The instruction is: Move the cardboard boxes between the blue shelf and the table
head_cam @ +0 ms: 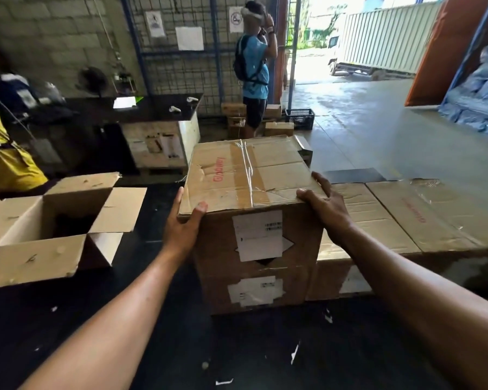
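The left hand's fingers [178,199] lie up the left side of the taped cardboard box [248,175], with the thumb pressed on its near top corner. The right hand's fingers [321,182] curl over the box's right top edge, with the thumb on the near corner. So the left hand [185,218] and the right hand [326,205] grip the box between them, both forearms reaching in from the near edge of the black table [152,333].

The box stands upright at the table's middle, its base hidden in shadow, so whether it rests or is lifted I cannot tell. Two white labels [258,235] are on its near face, and clear tape crosses its dented top.

Touching its right side are two lower closed cartons [378,215] along the table's right edge. Toward the left edge, apart from it, an open cardboard box [54,220] sits with its flaps spread. Scraps of white paper [295,353] dot the near part.

Beyond the far edge, a person in a blue shirt [255,66] stands by a wire partition, and a yellow sleeve [6,153] shows at the left.
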Demonstrator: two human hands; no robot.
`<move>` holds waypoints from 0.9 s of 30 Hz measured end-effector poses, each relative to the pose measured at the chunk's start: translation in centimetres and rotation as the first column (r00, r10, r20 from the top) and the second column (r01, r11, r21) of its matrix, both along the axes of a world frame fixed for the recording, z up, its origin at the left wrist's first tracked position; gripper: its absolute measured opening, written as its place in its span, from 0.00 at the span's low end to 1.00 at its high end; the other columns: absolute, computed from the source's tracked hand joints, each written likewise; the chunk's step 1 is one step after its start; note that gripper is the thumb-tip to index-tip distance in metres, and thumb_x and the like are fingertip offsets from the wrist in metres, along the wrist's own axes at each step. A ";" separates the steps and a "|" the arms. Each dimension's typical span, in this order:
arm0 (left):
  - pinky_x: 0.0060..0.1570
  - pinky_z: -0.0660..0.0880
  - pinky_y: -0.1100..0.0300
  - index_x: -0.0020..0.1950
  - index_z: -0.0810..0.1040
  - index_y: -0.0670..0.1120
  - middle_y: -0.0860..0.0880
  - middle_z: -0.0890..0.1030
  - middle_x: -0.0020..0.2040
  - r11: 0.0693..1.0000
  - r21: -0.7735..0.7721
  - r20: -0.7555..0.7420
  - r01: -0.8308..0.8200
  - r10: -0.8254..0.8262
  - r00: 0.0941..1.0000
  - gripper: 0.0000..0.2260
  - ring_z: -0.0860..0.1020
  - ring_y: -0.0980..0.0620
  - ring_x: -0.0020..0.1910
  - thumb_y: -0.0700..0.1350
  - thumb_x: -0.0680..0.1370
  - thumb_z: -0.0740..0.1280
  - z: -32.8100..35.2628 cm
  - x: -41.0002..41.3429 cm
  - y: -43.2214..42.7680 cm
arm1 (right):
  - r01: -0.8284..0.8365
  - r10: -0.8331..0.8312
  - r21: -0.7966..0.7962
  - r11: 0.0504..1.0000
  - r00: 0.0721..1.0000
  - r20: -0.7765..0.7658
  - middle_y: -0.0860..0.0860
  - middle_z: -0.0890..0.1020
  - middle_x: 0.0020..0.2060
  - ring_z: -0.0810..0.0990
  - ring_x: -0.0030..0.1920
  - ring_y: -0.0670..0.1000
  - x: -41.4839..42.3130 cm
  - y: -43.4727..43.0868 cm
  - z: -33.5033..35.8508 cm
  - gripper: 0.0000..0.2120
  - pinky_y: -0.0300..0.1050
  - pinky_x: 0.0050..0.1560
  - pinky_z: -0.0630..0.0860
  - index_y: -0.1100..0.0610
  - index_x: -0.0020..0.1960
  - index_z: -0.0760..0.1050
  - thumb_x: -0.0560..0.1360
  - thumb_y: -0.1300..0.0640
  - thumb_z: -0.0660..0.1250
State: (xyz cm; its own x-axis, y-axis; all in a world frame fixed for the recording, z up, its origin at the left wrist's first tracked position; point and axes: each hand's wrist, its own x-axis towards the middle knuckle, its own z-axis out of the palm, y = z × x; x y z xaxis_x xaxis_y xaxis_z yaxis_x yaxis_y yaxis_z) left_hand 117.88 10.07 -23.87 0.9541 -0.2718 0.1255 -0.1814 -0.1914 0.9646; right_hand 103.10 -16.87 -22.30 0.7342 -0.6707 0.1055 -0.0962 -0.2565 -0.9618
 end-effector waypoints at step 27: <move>0.68 0.74 0.42 0.79 0.66 0.52 0.43 0.75 0.72 0.666 0.231 0.283 0.709 -0.744 0.606 0.36 0.76 0.41 0.69 0.58 0.74 0.75 11.3 -17.6 -14.9 | 0.461 -0.546 -0.358 0.812 0.817 -0.187 0.52 0.81 0.61 0.81 0.60 0.54 -30.9 3.8 9.2 0.27 0.53 0.63 0.77 0.51 0.72 0.72 0.75 0.47 0.72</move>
State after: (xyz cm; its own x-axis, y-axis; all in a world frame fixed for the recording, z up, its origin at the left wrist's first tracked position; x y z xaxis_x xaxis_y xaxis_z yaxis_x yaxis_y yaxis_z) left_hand 100.30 -4.81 -12.52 0.3399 -0.8829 0.3241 -0.5935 0.0660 0.8022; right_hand 72.16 -13.11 -13.14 0.3268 -0.9239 0.1991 -0.5306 -0.3536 -0.7703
